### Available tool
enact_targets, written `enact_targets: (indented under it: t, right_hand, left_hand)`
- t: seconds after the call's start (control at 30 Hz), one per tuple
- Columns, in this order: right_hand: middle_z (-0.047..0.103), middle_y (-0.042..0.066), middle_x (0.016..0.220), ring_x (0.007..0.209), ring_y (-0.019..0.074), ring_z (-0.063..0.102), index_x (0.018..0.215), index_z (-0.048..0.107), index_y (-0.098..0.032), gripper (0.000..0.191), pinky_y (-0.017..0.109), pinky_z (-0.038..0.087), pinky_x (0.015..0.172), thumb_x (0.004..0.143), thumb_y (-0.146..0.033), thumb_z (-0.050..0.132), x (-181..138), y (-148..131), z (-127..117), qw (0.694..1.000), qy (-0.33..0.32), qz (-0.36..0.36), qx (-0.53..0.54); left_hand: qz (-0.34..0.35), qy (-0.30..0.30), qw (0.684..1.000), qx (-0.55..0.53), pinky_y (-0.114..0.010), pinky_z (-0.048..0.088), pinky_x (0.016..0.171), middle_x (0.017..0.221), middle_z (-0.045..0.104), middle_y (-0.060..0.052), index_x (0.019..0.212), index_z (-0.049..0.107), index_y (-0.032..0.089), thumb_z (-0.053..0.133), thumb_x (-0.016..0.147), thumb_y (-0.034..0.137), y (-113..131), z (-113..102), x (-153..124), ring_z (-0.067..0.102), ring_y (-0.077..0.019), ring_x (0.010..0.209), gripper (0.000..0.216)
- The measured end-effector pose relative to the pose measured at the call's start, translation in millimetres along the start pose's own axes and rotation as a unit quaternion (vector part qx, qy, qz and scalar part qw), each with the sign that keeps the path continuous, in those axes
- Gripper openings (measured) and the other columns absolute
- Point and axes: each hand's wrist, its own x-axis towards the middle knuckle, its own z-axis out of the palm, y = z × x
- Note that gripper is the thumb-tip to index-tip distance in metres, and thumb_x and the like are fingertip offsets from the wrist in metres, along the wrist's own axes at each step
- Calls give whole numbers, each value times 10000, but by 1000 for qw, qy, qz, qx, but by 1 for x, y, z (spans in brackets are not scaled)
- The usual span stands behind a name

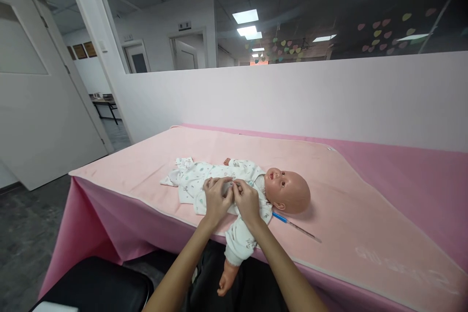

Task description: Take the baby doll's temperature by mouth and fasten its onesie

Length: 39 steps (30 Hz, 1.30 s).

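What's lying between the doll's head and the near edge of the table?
In the head view, a thin stick with a blue end, like a thermometer, lies on the towel.

A nursing training room: baby doll (256, 186) on a pink-draped table (153, 175), office ceiling panels (245, 16).

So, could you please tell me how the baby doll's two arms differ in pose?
The doll's near arm hangs down off the pink towel, its whole hand showing; the far arm rests on that towel, only its hand tip showing. Both wear the white printed sleepsuit.
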Motion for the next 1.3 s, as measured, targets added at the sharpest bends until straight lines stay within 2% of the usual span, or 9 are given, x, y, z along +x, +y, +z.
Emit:
enact_targets:
  t: [0.33,0.63,0.77,0.87,1.07,1.2,1.3]
  right_hand:
    - [695,66,845,751,180,630,922,643,-144,281,257,440,667,844,-184,377,0,-2,2,998,8,10,-58]
    - [690,60,859,779,164,629,920,637,-163,288,260,456,702,854,-188,358,-1,2,2,1000,19,-11,-20]
    - [690,59,868,770,166,630,924,638,-169,286,266,464,698,852,-205,363,-2,2,2,999,34,-3,-2]
    - [689,57,861,744,162,628,928,635,-171,286,261,463,687,855,-215,363,-2,2,2,999,41,4,4]
    - [685,54,829,727,161,623,915,628,-163,275,252,450,674,859,-218,365,-3,2,1,999,36,8,-23]
    - [684,61,859,771,165,625,929,623,-159,289,250,444,687,867,-215,346,-3,3,0,998,32,1,-53]
    - [684,74,865,769,166,627,948,620,-149,306,244,440,666,870,-202,329,-3,2,0,996,32,-5,-81]
  left_hand:
    - [-13,-22,999,-22,-390,296,882,907,648,6,962,584,248,468,807,197,-2,1,1,521,-184,864,201]
    - [-3,-44,996,-78,-365,319,855,917,638,12,941,557,243,459,799,172,-3,-2,0,516,-173,849,187]
    - [6,-31,997,-65,-367,328,834,905,628,-6,914,567,234,440,808,179,-1,-3,-2,505,-185,868,175]
    - [18,-23,999,-34,-382,311,859,976,606,-24,894,595,237,454,816,214,1,-2,-2,487,-202,935,163]
    - [0,-13,1000,9,-415,263,885,978,614,-26,903,602,250,503,814,296,3,3,-3,455,-230,978,141]
    - [-27,13,999,28,-452,224,918,942,625,-31,880,594,247,528,781,274,-6,-3,-5,450,-251,989,122]
    - [-68,31,997,27,-476,224,917,999,615,-34,914,588,253,501,759,203,-20,-12,-7,440,-266,1020,184]
